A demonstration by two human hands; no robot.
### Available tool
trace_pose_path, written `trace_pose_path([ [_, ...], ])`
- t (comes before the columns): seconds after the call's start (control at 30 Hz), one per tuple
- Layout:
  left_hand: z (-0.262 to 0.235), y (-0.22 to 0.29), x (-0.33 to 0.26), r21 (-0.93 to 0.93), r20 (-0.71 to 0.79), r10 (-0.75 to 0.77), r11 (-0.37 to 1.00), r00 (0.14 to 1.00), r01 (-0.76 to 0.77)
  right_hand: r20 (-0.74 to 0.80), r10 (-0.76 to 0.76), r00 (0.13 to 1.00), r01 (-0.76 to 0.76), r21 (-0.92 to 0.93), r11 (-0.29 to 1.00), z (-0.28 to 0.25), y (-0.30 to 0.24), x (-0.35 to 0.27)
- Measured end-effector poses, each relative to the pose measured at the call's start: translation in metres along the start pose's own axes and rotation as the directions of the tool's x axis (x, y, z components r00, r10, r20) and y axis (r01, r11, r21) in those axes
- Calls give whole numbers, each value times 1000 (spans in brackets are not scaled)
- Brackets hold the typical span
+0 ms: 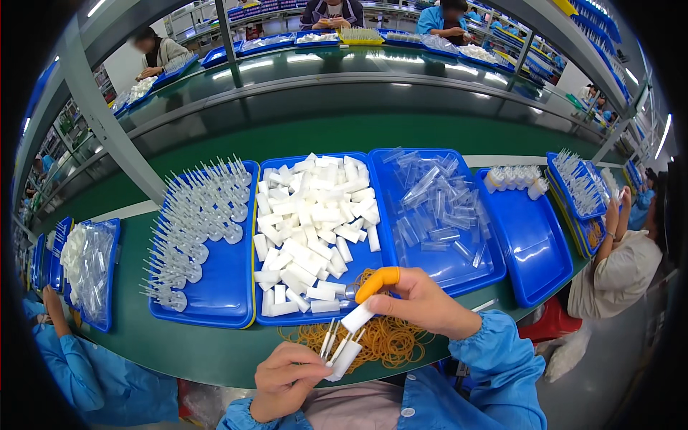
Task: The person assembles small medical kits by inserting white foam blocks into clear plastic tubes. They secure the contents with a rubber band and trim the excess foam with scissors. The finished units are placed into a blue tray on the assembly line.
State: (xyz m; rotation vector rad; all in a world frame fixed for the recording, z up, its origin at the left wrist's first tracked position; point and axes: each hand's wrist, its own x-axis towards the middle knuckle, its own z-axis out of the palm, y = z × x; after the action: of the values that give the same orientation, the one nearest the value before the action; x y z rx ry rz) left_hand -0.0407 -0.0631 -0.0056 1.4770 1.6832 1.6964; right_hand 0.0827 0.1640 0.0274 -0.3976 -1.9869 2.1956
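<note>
Between the fingertips of my left hand (290, 376) is a clear plastic piece with several thin upright prongs (330, 342). One white block (345, 360) sits at its near right side. My right hand (423, 304), an orange finger cot (376, 282) on one finger, pinches another white block (357, 317) at the tips of the prongs. Whether a prong has entered that block I cannot tell. Below both hands lies a heap of tan rubber bands (394, 347). Just beyond, a blue tray (262, 236) holds loose white blocks (315, 215).
To the left, a blue tray (222, 297) carries clear pronged pieces (190, 229). Rightward are a tray of clear plastic tubes (437, 193) and a tray (530, 251) with several white finished-looking pieces (512, 178). Co-workers sit close on both sides, a blue sleeve (107, 373) at left.
</note>
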Motion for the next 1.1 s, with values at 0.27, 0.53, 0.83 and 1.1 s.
trace_pose_path([
  [0.27, -2, 1, -1, -24, 9, -5, 1000, 1000, 5, 37, 93, 995, -96, 104, 990, -15, 4, 2],
  [0.53, 0, 2, 2, 15, 40, -20, 1000, 999, 19, 216, -2, 976, 22, -92, 995, 10, 8, -5],
  [0.83, 5, -4, -4, -12, 16, -195, 981, 981, 195, 186, -143, 972, 213, -447, 869, 12, -7, 3],
  [1.1, 7, -8, -10, -355, -145, -385, 880, 911, 316, 79, -380, 921, 41, -993, -106, -33, 34, 70],
])
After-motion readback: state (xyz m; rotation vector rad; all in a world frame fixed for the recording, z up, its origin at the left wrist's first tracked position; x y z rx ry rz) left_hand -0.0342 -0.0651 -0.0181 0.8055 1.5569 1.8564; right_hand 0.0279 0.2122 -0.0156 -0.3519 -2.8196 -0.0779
